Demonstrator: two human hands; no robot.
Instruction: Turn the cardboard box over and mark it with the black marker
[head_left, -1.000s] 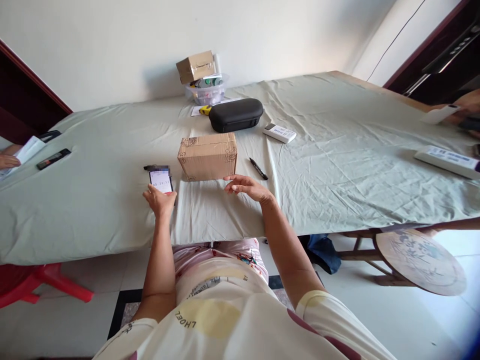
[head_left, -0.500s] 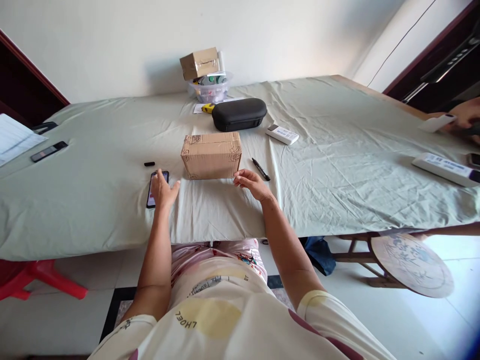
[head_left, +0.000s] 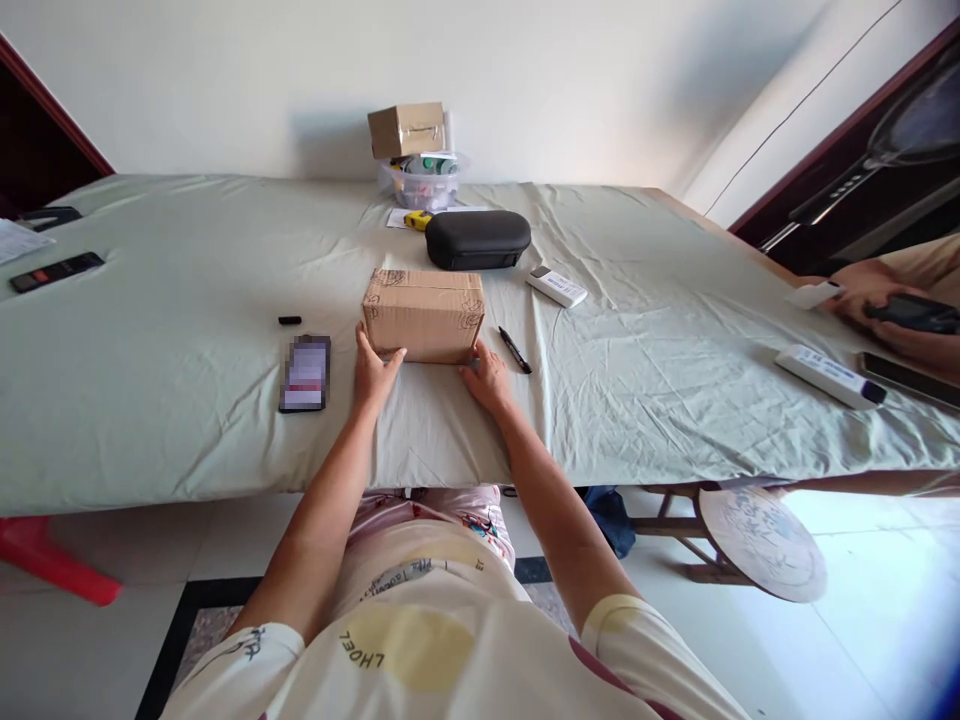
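Observation:
A brown cardboard box [head_left: 424, 315] lies on the grey-green cloth of the table [head_left: 187, 300] in front of me. My left hand [head_left: 373, 372] grips its near left corner, fingers up the side and thumb along the front. My right hand [head_left: 489, 378] is pressed to its near right corner with the fingers curled against it. A phone [head_left: 305, 372] with a lit screen lies flat just left of my left hand. A black pen [head_left: 515, 350] lies right of the box, and its cap [head_left: 289, 320] left of it.
Behind the box are a black zip case [head_left: 478, 238], a white remote [head_left: 556, 287], a yellow tape measure [head_left: 416, 218] and a plastic tub [head_left: 420, 185] with a small carton [head_left: 406, 128] on it. Another person's hands [head_left: 881, 300] hold a dark device at the right. A round stool [head_left: 757, 540] stands below.
My left hand put the phone down flat and moved right to the box's left corner. My right hand moved forward onto the box's right corner. The view shifted.

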